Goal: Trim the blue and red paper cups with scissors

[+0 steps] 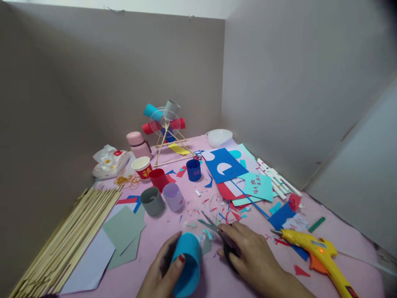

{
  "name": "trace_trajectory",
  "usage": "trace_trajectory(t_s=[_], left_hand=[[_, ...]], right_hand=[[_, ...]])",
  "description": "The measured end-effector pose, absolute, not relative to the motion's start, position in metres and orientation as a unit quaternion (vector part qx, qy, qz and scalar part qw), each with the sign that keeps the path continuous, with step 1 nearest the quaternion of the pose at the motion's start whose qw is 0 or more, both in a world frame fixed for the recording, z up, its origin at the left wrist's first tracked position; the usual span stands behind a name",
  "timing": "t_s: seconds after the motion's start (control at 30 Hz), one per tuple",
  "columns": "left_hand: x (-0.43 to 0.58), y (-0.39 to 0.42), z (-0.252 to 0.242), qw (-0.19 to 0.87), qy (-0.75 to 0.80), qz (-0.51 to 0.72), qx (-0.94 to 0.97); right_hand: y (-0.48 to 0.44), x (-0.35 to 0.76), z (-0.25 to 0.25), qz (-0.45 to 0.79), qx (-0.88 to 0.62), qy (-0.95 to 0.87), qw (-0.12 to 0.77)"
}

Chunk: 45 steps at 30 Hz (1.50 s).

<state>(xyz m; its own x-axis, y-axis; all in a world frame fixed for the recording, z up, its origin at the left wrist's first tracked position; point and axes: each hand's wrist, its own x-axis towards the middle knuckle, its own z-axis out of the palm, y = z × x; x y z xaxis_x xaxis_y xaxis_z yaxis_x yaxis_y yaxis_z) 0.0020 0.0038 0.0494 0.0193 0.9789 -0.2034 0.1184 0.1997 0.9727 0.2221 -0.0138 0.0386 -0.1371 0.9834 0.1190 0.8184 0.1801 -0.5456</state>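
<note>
A rolled tube of blue paper (187,258) tilts in my left hand (164,265), whose thumb, with a red nail, rests on its rim. Just right of it, my right hand (248,252) is closed round the black handles of a pair of scissors (214,227); the blades are parted and point up and left over the table. Small paper scraps (206,244) lie between the two hands. Beyond them stand a grey paper cup (152,203), a lilac one (173,198), a red one (159,180) and a dark blue one (194,170).
Wooden sticks (66,240) lie at left beside grey paper sheets (124,229). A yellow glue gun (316,244) with a lit orange light rests at right, near marker pens (276,180). A stick-framed wheel (166,124), a pink flask (139,145) and a white bowl (219,138) stand behind.
</note>
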Motion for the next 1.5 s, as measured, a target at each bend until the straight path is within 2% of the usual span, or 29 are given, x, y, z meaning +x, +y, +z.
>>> trace_trajectory(t_s=[0.3, 0.47, 0.53, 0.6, 0.7, 0.87, 1.13, 1.3, 1.5], left_hand=[[-0.022, 0.031, 0.062, 0.362, 0.642, 0.383, 0.557], [0.004, 0.008, 0.079, 0.102, 0.579, 0.394, 0.706], [0.022, 0.000, 0.085, 0.110, 0.531, 0.366, 0.756], [0.040, -0.003, 0.090, 0.175, 0.524, 0.343, 0.759], [0.058, -0.002, 0.096, 0.251, 0.516, 0.342, 0.745], [0.062, -0.001, 0.102, 0.311, 0.505, 0.354, 0.724], [0.050, 0.002, 0.097, 0.254, 0.567, 0.375, 0.688], [0.050, 0.005, 0.083, 0.240, 0.518, 0.331, 0.751], [0.054, -0.002, 0.092, 0.164, 0.525, 0.377, 0.745]], right_hand=[[-0.013, 0.220, 0.030, 0.040, -0.602, -0.745, 0.283], [-0.015, 0.219, 0.025, -0.050, -0.570, -0.746, 0.340], [-0.017, 0.220, 0.023, -0.085, -0.546, -0.751, 0.360], [-0.019, 0.222, 0.022, -0.108, -0.522, -0.762, 0.367], [-0.020, 0.226, 0.026, -0.125, -0.496, -0.773, 0.375], [-0.017, 0.229, 0.034, -0.155, -0.485, -0.758, 0.408], [-0.007, 0.241, 0.031, -0.187, -0.554, -0.688, 0.429], [-0.003, 0.242, 0.029, -0.214, -0.569, -0.675, 0.417], [-0.008, 0.233, 0.029, -0.212, -0.553, -0.692, 0.413]])
